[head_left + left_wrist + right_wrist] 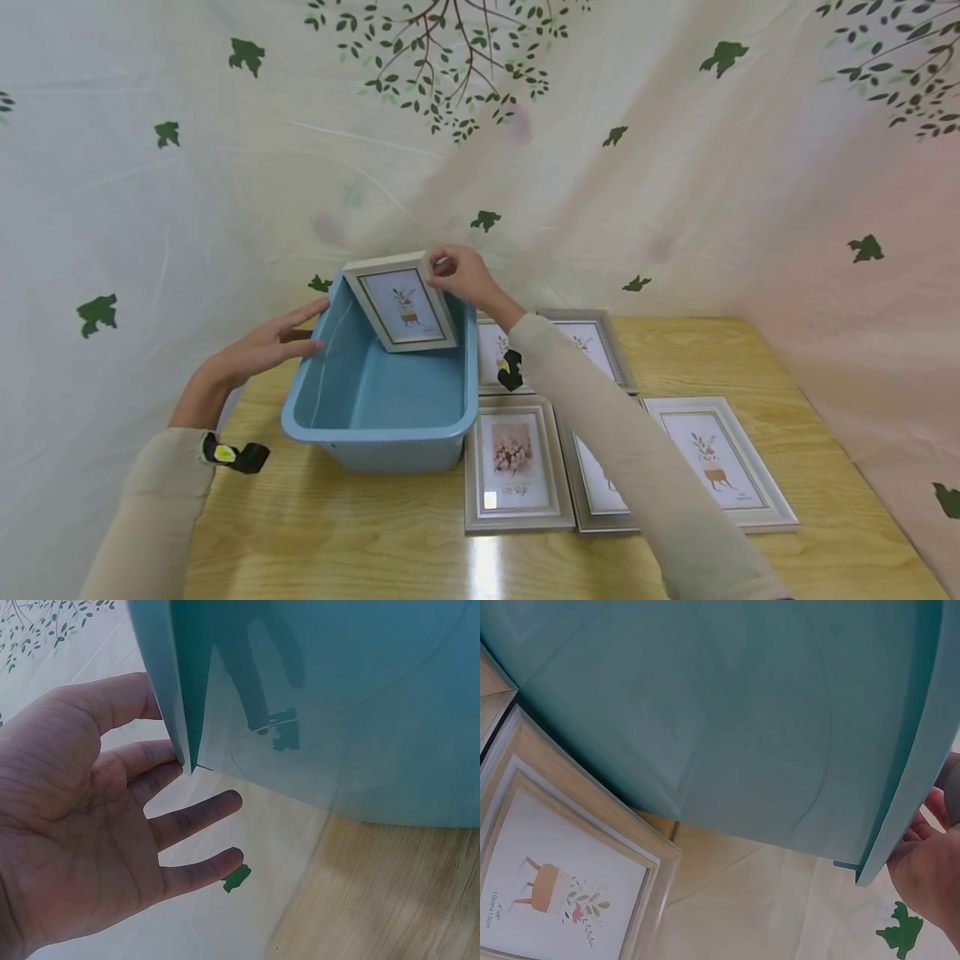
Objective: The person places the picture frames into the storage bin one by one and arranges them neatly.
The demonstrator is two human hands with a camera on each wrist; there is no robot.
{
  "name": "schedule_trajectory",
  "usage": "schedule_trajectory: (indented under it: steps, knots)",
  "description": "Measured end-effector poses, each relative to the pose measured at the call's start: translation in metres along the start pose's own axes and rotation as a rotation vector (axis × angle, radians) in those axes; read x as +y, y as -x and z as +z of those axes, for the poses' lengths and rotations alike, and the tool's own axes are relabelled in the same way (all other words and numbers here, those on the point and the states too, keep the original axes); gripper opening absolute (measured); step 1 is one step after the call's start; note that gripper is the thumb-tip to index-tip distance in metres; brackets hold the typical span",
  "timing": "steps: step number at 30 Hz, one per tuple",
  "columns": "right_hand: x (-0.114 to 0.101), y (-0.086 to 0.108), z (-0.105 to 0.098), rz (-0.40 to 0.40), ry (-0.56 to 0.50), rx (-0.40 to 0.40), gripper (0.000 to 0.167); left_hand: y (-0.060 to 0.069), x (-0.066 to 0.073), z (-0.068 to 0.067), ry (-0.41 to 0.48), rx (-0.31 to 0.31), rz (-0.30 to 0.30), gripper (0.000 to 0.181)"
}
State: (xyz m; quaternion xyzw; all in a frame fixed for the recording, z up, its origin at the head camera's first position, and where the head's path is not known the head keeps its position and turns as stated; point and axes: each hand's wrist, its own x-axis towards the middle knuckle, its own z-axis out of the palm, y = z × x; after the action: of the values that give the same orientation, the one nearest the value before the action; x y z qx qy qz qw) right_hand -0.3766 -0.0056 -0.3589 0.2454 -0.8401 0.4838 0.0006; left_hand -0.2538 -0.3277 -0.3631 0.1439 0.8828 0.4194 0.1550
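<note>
Pinching the upper right edge of the tilted picture frame (401, 304), your right hand (467, 277) seems to keep it upright while its lower end sits inside the far part of the blue tub (375, 433). Your left hand (262, 346) has its fingers spread, some touching the tub's left rim, probably to steady it. To the right, other frames lie face up on the table (337, 533); the flower-photo frame (517, 467) on the near side appears to read "free style", and the plant-print frame (570, 877) shows "4"x6"" and "10cmx15cm".

Head cam looks fwd/down over table (337, 525); wrist cams, v. close, face blue tub (390, 454), in all 3 views.
</note>
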Motion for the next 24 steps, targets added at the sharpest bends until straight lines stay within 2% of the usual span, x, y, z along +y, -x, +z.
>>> schedule_trajectory:
  steps: [4,9,17,24]
  knots:
    - [0.002,-0.001,0.000,-0.035,0.037,-0.034,0.027,0.000,-0.001,0.000,0.000,0.000,0.006,0.081]
    - [0.004,-0.002,0.002,-0.038,0.066,-0.037,0.024,0.000,-0.001,0.000,0.002,0.001,0.003,0.081]
    - [0.008,-0.005,-0.001,-0.019,0.041,0.044,0.033,-0.002,-0.001,0.000,0.002,0.001,-0.001,0.081]
    - [0.011,-0.005,-0.007,-0.044,0.058,0.090,0.029,-0.001,-0.002,0.000,-0.007,0.003,-0.002,0.081]
